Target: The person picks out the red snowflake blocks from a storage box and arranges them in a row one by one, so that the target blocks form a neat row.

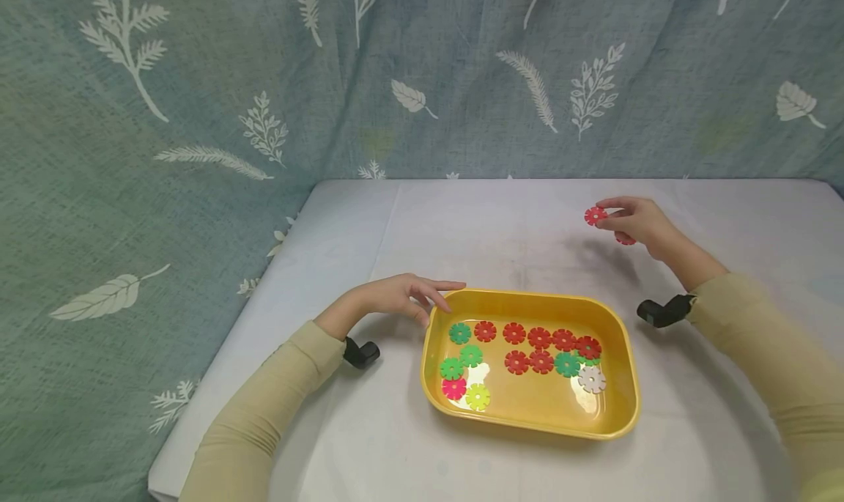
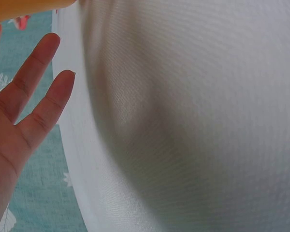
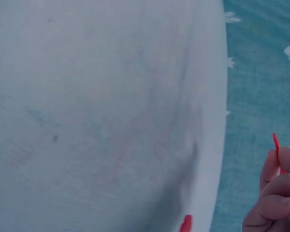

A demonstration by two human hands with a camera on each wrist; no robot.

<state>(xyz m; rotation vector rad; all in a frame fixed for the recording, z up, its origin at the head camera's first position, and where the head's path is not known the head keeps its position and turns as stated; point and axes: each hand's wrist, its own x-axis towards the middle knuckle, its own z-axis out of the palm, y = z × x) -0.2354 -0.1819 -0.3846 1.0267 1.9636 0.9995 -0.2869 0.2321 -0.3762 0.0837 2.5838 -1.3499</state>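
A person's two hands are over a white-covered table (image 1: 369, 443), with a patterned blue-green cloth (image 1: 455, 55) beyond its far edge. The right hand (image 1: 638, 220) is raised above the far right part of the table, thumb and index finger closed in a pinch on the rim of a small red notched disc (image 1: 596, 216); the right wrist view shows that disc edge-on, as a thin sliver. A second red disc (image 1: 625, 239) shows just under the same hand, though I cannot tell how it is held. The left hand (image 1: 407, 294) is at the far left corner of a yellow tray (image 1: 527, 423), its fingers loosely spread and gripping nothing; whether they touch the rim is unclear. The tray stands near the middle of the table, and flat on its floor lie more notched discs: mostly red, several green, one pink (image 1: 453, 388), one yellow (image 1: 478, 396) and, at the near right, one white (image 1: 592, 379). The discs look like light, stiff, thin plastic, probably smooth-faced and a little slippery but not fragile; a fingertip pinch across the two faces near the notched edge should suit, while those lying flat may need one edge tipped up first
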